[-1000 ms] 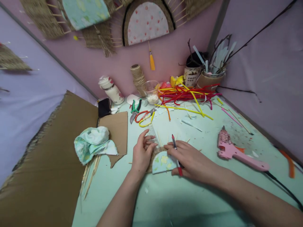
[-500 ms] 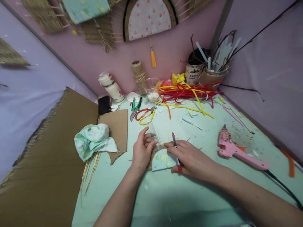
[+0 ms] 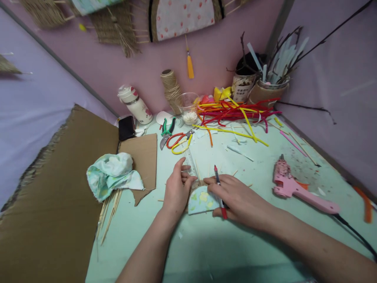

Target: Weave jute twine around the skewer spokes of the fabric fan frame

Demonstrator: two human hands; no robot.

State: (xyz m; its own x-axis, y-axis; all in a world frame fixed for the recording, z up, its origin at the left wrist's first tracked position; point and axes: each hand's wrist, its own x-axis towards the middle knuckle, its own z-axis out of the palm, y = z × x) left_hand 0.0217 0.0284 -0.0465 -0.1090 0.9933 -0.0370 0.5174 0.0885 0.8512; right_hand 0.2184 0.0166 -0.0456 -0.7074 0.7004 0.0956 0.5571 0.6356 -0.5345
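At the left edge one large cardboard sheet [image 3: 59, 196] is running out of the frame. Beside it one crumpled floral cloth [image 3: 108, 173] is covering the upper ends of several bamboo skewers [image 3: 109, 218], so their number is staying uncertain. One flask [image 3: 137, 106] is standing in the upper left; one pair of pruning shears [image 3: 165, 126] and one pair of scissors [image 3: 189, 135] are lying right of it, below one twine spool [image 3: 171, 88].

Just below the centre, the left hand [image 3: 176, 192] is resting with half-curled fingers at one clear ruler [image 3: 190, 163] — whether it is gripping or only pressing, I cannot tell. One half-round floral panel [image 3: 200, 200] is lying on the table between the hands, both of them hiding parts of its twine border. The right hand [image 3: 232, 194] is holding one pen [image 3: 217, 177] between thumb and fingers, covering part of the barrel, and its fingertips are meeting the panel's edge.

Farther right, tangled pipe cleaners [image 3: 232, 114] are overlapping too much for counting. Two containers [image 3: 244, 88] [image 3: 266, 94] are standing behind them, and one pink glue gun [image 3: 306, 196] is lying at the right, its cord leaving the frame.
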